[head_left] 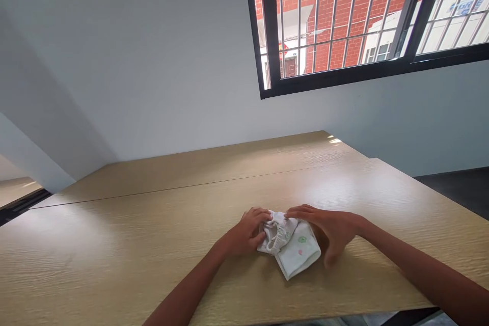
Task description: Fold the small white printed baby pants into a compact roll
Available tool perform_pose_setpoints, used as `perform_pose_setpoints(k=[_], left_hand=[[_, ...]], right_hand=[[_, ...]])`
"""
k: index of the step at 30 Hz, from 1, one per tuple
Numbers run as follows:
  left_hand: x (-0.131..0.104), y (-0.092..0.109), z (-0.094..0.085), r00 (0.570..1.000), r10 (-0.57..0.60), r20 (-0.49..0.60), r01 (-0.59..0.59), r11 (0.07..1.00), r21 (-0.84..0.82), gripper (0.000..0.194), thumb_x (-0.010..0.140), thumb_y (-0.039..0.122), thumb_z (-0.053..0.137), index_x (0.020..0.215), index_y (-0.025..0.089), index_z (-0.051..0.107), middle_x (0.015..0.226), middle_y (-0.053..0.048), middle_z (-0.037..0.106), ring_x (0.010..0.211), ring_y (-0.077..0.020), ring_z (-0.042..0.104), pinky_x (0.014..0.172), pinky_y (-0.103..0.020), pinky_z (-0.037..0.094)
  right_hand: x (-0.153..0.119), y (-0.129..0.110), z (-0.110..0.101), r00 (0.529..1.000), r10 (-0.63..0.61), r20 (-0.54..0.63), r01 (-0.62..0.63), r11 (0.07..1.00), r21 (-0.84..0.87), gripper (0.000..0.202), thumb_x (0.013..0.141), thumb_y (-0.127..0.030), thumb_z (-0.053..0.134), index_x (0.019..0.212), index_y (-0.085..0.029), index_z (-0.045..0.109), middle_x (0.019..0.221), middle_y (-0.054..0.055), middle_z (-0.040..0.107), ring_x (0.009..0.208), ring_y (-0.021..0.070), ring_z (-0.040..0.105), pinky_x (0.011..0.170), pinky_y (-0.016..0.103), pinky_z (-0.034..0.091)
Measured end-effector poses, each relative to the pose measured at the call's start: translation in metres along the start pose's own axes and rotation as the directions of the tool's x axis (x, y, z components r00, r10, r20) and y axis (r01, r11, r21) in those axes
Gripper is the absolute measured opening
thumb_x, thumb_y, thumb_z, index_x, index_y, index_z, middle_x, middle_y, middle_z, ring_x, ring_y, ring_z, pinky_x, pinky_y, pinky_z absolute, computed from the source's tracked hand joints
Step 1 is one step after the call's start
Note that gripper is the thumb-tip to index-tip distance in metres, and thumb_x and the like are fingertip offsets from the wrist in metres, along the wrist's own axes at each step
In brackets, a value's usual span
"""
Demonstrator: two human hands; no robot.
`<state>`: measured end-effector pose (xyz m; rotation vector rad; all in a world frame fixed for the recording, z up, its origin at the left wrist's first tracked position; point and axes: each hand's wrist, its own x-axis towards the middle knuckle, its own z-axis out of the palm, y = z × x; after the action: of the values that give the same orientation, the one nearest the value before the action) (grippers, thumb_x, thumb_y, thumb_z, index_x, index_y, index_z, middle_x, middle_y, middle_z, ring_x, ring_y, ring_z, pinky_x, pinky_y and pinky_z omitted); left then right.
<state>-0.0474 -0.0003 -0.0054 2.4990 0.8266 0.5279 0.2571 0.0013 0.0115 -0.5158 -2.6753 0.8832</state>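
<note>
A small folded white garment [301, 249] with green and pink prints lies on the wooden table, low in the middle of the view. Its gathered elastic edge faces up towards the left. My left hand [250, 232] grips the garment's left side, with curled fingers over the top and the thumb by the gathered edge. On the other side, my right hand [332, 229] is open. Its fingertips touch the upper edge of the cloth, while the thumb hangs apart from it, slightly blurred. The undersides of both hands are hidden.
The light wooden table [153, 229] has a seam running across it and meets a pale wall [171, 61] at the back. A barred window [336, 20] with a black frame is at upper right. The table's near edge shows at the bottom.
</note>
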Motion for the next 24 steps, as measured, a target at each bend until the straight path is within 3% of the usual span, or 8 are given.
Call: perform_pose_setpoints(k=[2, 5, 10, 13, 15, 17, 19, 24], left_hand=[[0.003, 0.004, 0.002, 0.999, -0.022, -0.032, 0.023, 1.000, 0.015, 0.033, 0.082, 0.011, 0.048, 0.113, 0.023, 0.053, 0.126, -0.008, 0.055, 0.120, -0.0243, 0.045, 0.106, -0.043, 0.033], [0.005, 0.010, 0.003, 0.998, -0.022, -0.059, 0.023, 0.999, 0.026, 0.028, 0.081, 0.008, 0.046, 0.105, 0.022, 0.052, 0.120, -0.007, 0.057, 0.114, -0.0234, 0.047, 0.103, -0.041, 0.035], [0.002, 0.015, -0.002, 0.992, -0.127, -0.026, 0.126, 0.992, -0.012, 0.018, 0.079, 0.013, 0.050, 0.095, 0.020, 0.052, 0.097, -0.003, 0.058, 0.093, -0.0204, 0.049, 0.085, -0.032, 0.041], [-0.001, 0.018, -0.003, 0.985, -0.170, 0.024, 0.172, 0.978, -0.122, 0.010, 0.080, 0.019, 0.053, 0.089, 0.020, 0.049, 0.083, 0.001, 0.052, 0.075, -0.0150, 0.045, 0.068, -0.025, 0.038], [-0.001, 0.020, 0.000, 0.984, -0.164, 0.065, 0.175, 0.947, -0.268, 0.011, 0.082, 0.023, 0.055, 0.089, 0.020, 0.047, 0.077, 0.004, 0.047, 0.067, -0.0119, 0.040, 0.061, -0.022, 0.034], [0.001, 0.022, 0.004, 0.985, -0.152, 0.077, 0.171, 0.884, -0.436, 0.018, 0.083, 0.031, 0.058, 0.090, 0.019, 0.047, 0.077, 0.004, 0.046, 0.066, -0.0113, 0.040, 0.060, -0.021, 0.033], [0.003, 0.022, 0.008, 0.984, -0.163, 0.065, 0.169, 0.785, -0.595, 0.028, 0.083, 0.042, 0.061, 0.091, 0.018, 0.048, 0.080, 0.002, 0.049, 0.070, -0.0121, 0.044, 0.062, -0.021, 0.035], [0.011, 0.018, 0.013, 0.926, -0.375, 0.037, 0.231, 0.489, -0.841, 0.037, 0.083, 0.053, 0.060, 0.099, 0.022, 0.047, 0.082, 0.001, 0.056, 0.071, -0.0133, 0.054, 0.063, -0.021, 0.040]], right_hand=[[0.003, 0.000, 0.005, 0.997, 0.040, -0.063, -0.042, 0.999, -0.029, 0.098, 0.061, -0.025, 0.080, 0.146, -0.022, 0.032, 0.139, 0.015, 0.042, 0.130, 0.0312, 0.038, 0.105, 0.044, 0.037], [0.007, -0.002, 0.012, 0.991, 0.043, -0.124, -0.045, 0.999, -0.013, 0.075, 0.071, -0.019, 0.071, 0.140, -0.023, 0.042, 0.133, 0.014, 0.048, 0.122, 0.0267, 0.048, 0.099, 0.039, 0.043], [0.010, -0.008, 0.016, 0.992, -0.032, -0.118, 0.035, 0.999, 0.024, 0.067, 0.075, -0.023, 0.070, 0.137, -0.020, 0.045, 0.130, 0.015, 0.050, 0.118, 0.0255, 0.050, 0.097, 0.039, 0.043], [0.013, -0.012, 0.018, 0.986, -0.009, -0.169, 0.016, 0.999, 0.039, 0.042, 0.084, -0.026, 0.061, 0.125, -0.019, 0.054, 0.119, 0.013, 0.056, 0.102, 0.0223, 0.056, 0.086, 0.034, 0.047], [0.017, -0.011, 0.021, 0.976, 0.041, -0.214, -0.028, 0.998, 0.064, 0.023, 0.091, -0.032, 0.054, 0.107, -0.017, 0.062, 0.099, 0.009, 0.062, 0.084, 0.0186, 0.057, 0.073, 0.030, 0.047], [0.021, -0.007, 0.024, 0.962, 0.120, -0.244, -0.086, 0.986, 0.145, 0.028, 0.094, -0.040, 0.049, 0.089, -0.016, 0.063, 0.079, 0.003, 0.059, 0.069, 0.0149, 0.051, 0.063, 0.026, 0.042], [0.025, -0.001, 0.028, 0.943, 0.205, -0.262, -0.123, 0.946, 0.299, 0.039, 0.094, -0.049, 0.048, 0.081, -0.015, 0.061, 0.071, 0.000, 0.054, 0.064, 0.0133, 0.047, 0.059, 0.025, 0.039], [0.026, 0.008, 0.031, 0.839, 0.471, -0.273, -0.169, 0.703, 0.691, 0.043, 0.087, -0.059, 0.054, 0.091, -0.017, 0.057, 0.082, 0.002, 0.056, 0.070, 0.0158, 0.054, 0.059, 0.025, 0.042]])
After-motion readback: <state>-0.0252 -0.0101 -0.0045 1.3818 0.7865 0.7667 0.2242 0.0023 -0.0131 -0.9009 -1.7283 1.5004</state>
